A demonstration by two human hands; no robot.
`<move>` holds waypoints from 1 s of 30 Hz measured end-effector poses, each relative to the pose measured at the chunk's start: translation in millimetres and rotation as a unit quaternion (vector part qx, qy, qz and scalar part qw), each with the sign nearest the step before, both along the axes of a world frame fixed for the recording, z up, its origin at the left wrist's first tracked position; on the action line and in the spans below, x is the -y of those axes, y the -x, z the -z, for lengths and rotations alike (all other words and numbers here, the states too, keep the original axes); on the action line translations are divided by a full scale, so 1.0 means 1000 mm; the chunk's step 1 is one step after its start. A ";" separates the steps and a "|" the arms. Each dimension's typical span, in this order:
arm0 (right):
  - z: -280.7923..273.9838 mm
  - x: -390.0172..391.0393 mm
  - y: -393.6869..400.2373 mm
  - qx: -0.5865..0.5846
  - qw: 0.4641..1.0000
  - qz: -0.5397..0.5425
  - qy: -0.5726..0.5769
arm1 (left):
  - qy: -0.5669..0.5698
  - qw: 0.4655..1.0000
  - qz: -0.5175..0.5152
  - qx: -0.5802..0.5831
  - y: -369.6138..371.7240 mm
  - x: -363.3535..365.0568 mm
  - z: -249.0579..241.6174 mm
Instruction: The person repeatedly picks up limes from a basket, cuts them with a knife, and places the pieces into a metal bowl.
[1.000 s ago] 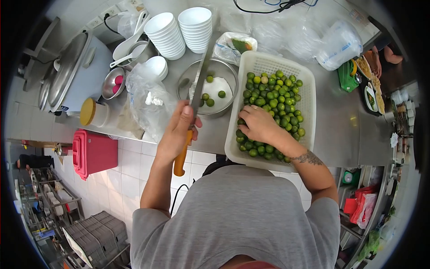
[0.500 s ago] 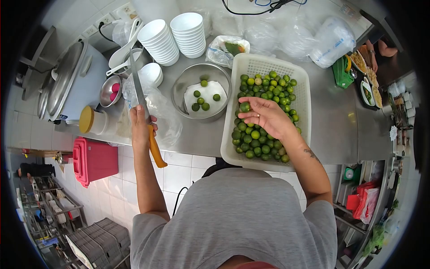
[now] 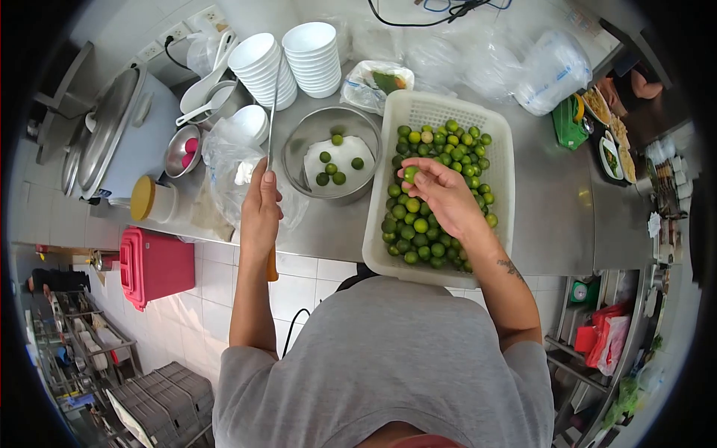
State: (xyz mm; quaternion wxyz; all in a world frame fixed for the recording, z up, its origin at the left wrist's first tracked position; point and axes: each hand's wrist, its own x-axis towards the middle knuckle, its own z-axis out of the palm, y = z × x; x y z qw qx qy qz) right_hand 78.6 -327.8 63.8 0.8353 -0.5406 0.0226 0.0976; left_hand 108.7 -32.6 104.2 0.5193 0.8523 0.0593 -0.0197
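My left hand (image 3: pixel 261 205) is closed around a long knife (image 3: pixel 272 123) with a yellow-orange handle; its blade points up and away from me, seen nearly edge-on. Pinched in the fingers of my right hand (image 3: pixel 444 190) is a green lime (image 3: pixel 411 174), held above a white plastic basket (image 3: pixel 493 119). Many loose limes (image 3: pixel 422 231) fill much of that basket. Left of it stands a steel bowl (image 3: pixel 295 134) with white material on its bottom and several limes (image 3: pixel 338 178) lying on that. A clear plastic bag (image 3: pixel 224 153) lies beyond my left hand.
Two stacks of white bowls (image 3: pixel 310 60) stand behind the steel bowl. A large lidded pot (image 3: pixel 134 134), a yellow-lidded jar (image 3: pixel 144 198) and a small bowl with pink items (image 3: pixel 183 151) are at left. A pink bin (image 3: pixel 157 265) is on the floor. Another person's arm (image 3: pixel 646 84) shows far right.
My left hand has moved right, bringing the knife closer to the steel bowl and turning its blade more upright. My right hand has shifted slightly, still holding a lime.
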 end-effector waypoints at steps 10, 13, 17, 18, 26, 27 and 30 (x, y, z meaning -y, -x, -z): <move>0.006 0.007 -0.003 0.005 1.000 0.017 -0.018 | 0.012 0.990 -0.130 -0.044 -0.009 -0.061 0.024; 0.007 0.003 -0.001 -0.009 0.999 0.012 -0.032 | 0.008 0.992 -0.123 -0.006 -0.007 -0.049 0.018; 0.011 0.002 -0.003 0.001 0.999 0.018 -0.037 | 0.018 0.994 -0.104 -0.026 -0.008 -0.044 0.024; 0.009 0.001 -0.003 0.006 0.999 0.021 -0.038 | 0.025 0.994 -0.094 -0.038 -0.008 -0.041 0.022; 0.005 -0.015 -0.004 0.048 0.995 0.081 -0.034 | -0.024 0.957 0.286 0.026 0.036 0.056 0.004; 0.003 -0.018 -0.003 0.056 0.993 0.091 -0.039 | -0.046 0.947 0.314 0.055 0.038 0.067 0.008; 0.003 -0.016 -0.001 0.063 0.991 0.115 -0.038 | -0.075 0.934 0.345 0.049 0.040 0.082 0.003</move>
